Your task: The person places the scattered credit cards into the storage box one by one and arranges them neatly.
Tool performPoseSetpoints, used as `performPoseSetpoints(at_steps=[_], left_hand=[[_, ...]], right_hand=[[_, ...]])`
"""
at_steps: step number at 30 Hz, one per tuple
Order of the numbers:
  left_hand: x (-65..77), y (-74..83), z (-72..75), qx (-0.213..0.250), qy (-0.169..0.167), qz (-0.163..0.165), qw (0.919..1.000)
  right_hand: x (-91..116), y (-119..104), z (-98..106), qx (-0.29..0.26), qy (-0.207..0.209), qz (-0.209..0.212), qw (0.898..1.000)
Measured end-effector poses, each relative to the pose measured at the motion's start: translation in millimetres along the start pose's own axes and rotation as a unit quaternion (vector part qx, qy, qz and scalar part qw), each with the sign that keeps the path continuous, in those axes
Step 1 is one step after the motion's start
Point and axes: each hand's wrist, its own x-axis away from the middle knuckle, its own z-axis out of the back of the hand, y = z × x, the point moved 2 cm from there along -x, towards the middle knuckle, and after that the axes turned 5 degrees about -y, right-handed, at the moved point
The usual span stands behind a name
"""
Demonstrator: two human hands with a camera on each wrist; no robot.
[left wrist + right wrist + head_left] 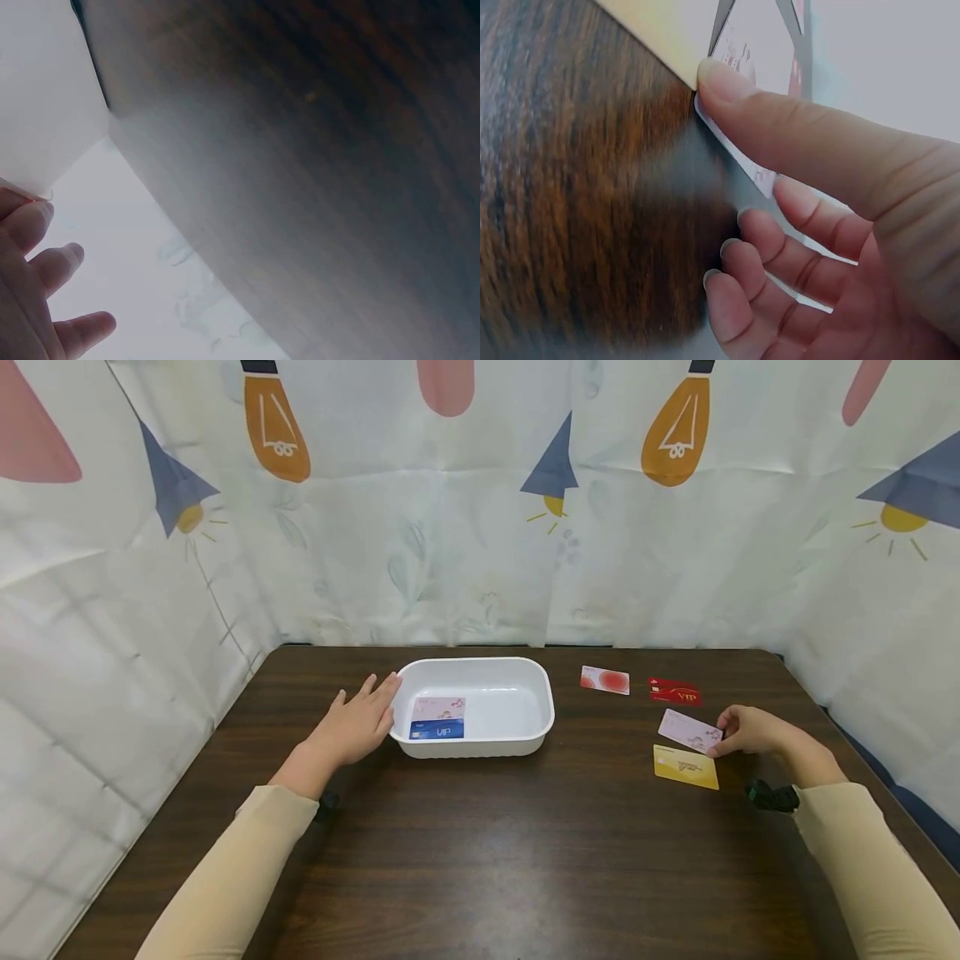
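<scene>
My right hand (757, 737) is at the right end of a pale pink card (690, 730). In the right wrist view the thumb (731, 94) and index finger hold that card (761, 34) by its edge, while the other fingers curl beneath. Just in front of it lies a yellow card (686, 767). My left hand (358, 724) rests its outstretched fingers against the left rim of a white tray (510, 747). Inside the tray, at its left, are a pink card (437, 707) and a blue VIP card (437, 729), the two touching or overlapping.
Behind the pale pink card lies a red VIP card (675, 691). A white card with red circles (604, 680) sits between it and the tray. The dark wooden table (480, 843) ends at a printed curtain (480, 552) behind and at the sides.
</scene>
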Motion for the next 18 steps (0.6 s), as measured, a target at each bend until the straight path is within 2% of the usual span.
performPoseSetpoints(at_steps=[4,12,18], left_hand=[[-0.1,0.2,-0.1,-0.002,-0.001,0.001,1.0000],[-0.2,0.8,0.2,-0.001,0.001,0.001,1.0000],[0.6,1.0,0.4,0.000,0.000,0.000,1.0000]], right_hand=[[0,0,-1,-0.012,0.006,0.007,1.000],[-3,3,-4,-0.116,0.009,0.008,0.993],[-2,11,-2,-0.154,0.019,-0.007,0.988]])
